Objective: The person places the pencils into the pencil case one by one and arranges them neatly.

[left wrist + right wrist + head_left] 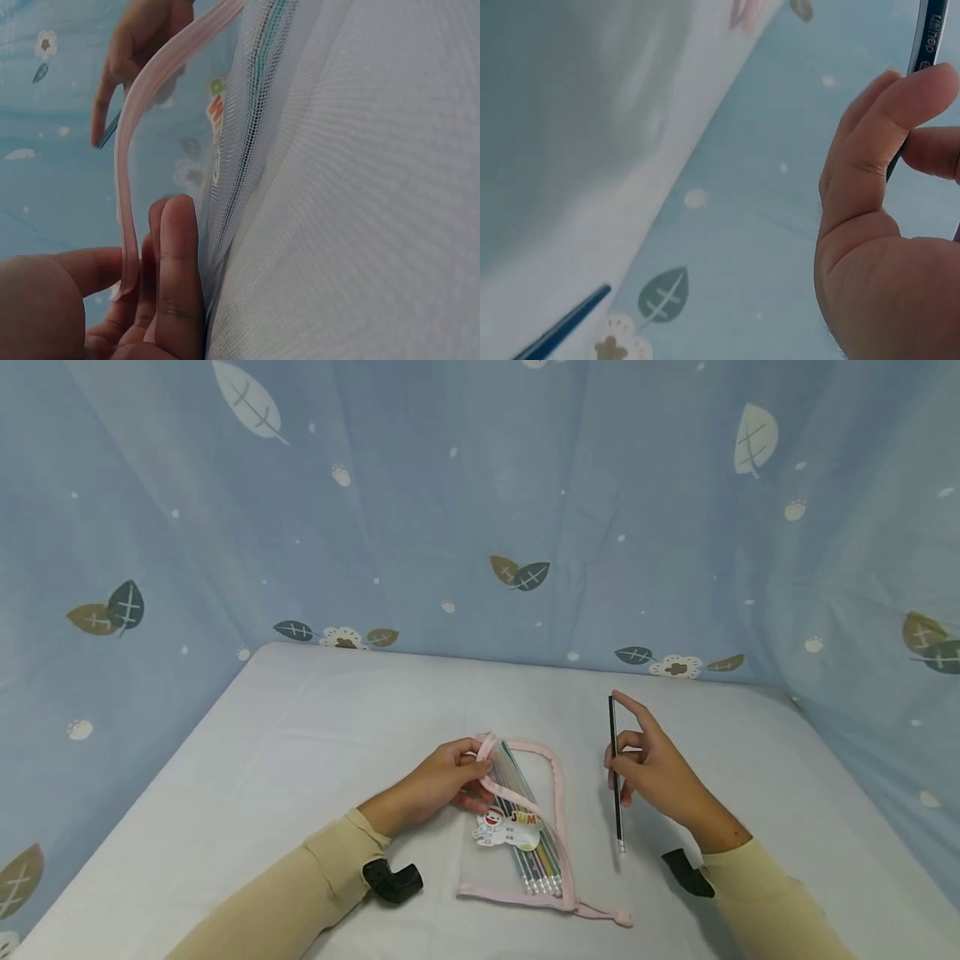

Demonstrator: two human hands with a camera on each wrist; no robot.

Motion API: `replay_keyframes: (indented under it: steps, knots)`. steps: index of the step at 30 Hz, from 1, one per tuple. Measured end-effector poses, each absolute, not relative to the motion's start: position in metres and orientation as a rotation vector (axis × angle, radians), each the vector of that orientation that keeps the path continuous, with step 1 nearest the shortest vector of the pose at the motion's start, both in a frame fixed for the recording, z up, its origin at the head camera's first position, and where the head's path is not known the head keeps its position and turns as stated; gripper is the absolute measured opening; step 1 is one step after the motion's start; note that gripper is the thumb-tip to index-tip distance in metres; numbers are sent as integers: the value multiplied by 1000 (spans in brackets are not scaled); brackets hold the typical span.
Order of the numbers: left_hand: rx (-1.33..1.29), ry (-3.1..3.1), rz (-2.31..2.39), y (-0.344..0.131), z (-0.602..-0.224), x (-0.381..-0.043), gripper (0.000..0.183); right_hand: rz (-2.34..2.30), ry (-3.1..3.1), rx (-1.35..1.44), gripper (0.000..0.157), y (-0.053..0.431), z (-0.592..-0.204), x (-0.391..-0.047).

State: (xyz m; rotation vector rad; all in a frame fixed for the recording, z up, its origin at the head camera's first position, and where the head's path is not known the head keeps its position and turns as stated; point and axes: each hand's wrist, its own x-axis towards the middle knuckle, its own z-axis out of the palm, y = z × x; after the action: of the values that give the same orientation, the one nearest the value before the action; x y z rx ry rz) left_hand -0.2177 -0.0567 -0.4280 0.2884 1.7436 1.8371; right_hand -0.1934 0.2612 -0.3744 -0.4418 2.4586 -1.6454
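A see-through mesh pencil pouch (pixel 470 868) with pink trim lies on the table, its upper edge lifted. My left hand (pixel 450 775) pinches that pink trim (pixel 129 180) between thumb and fingers, holding the side up. Inside the pouch are several pencils (pixel 542 864), seen through the mesh. To the right of the pouch, my right hand (pixel 656 772) pinches a dark pencil (pixel 617 806) above the table. The pencil stands lengthwise, its metal-banded end toward me, with the index finger extended along to its far end. Lettering shows on the pencil (pixel 930 34) in the right wrist view.
A cartoon label (pixel 506 829) marks the pouch front, and a pink zip pull (pixel 606 913) extends from its near right corner. The white table (pixel 360 710) meets a blue patterned curtain (pixel 450 510) at the back and sides. Black wrist mounts (pixel 392 882) sit on both sleeves.
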Motion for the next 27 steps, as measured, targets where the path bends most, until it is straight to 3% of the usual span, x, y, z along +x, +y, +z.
replay_keyframes:
  steps: [27]
  knots:
    - [288,1744,1821,-56,-428,-220,32,-1424,2375,-360,79,206,-385,-213]
